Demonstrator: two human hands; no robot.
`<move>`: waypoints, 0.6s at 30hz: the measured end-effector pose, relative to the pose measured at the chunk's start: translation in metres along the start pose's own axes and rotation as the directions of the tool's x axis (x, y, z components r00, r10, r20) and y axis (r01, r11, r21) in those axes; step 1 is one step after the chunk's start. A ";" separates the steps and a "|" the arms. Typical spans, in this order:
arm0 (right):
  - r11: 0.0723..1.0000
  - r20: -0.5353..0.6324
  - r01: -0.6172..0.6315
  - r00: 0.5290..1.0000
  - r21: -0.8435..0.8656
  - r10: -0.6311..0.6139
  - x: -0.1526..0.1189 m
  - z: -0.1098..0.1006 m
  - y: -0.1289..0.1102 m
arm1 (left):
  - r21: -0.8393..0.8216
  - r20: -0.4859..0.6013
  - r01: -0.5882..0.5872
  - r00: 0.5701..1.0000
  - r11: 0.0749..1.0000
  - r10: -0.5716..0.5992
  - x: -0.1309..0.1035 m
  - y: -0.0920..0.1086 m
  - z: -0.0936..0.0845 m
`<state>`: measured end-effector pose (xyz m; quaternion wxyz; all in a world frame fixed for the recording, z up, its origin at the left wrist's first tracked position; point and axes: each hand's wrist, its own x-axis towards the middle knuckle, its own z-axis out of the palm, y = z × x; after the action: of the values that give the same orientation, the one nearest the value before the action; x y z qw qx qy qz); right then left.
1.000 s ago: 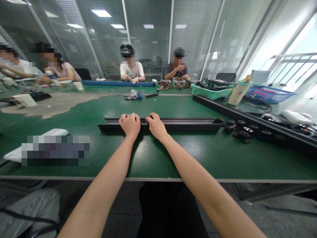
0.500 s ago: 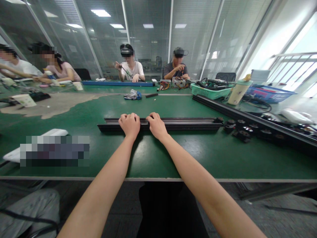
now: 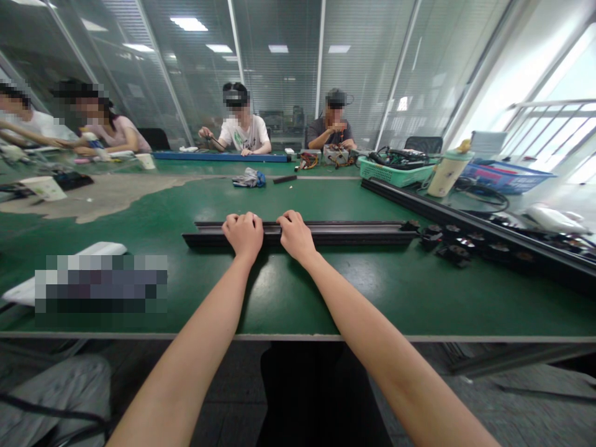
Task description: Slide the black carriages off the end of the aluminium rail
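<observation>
A long black channel-shaped rail (image 3: 358, 238) lies crosswise on the green table (image 3: 298, 292), its two raised walls running left to right. My left hand (image 3: 243, 233) is curled over the rail left of its middle, fingers bent into the channel. Close beside it on the right, my right hand (image 3: 296, 234) also grips the rail with bent fingers. The fingertips of both hands are partly hidden behind the knuckles. At the rail's right end sit small black parts (image 3: 456, 249) with shiny metal bits.
A longer black rail (image 3: 465, 220) slants along the right side. Behind it stand a green basket (image 3: 395, 174), a cream cup (image 3: 449, 174) and a blue basket (image 3: 512, 180). A crumpled cloth (image 3: 250, 179) lies farther back. Several people sit beyond, with a blue bar (image 3: 223, 158).
My right hand has shifted very slightly to the right along the rail. Across the table, a person in a white shirt has lowered the hand holding a dark thin item.
</observation>
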<state>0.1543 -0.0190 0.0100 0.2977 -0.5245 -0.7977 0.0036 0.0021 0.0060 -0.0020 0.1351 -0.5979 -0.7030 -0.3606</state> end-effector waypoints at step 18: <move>1.000 -0.008 -0.019 1.000 -0.014 0.018 0.000 -0.002 0.000 | -0.005 0.008 0.007 1.000 1.000 -0.007 -0.001 0.003 -0.003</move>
<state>0.1555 -0.0194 0.0117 0.2972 -0.5340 -0.7915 -0.0016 0.0039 0.0034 0.0010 0.1298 -0.5972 -0.7047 -0.3604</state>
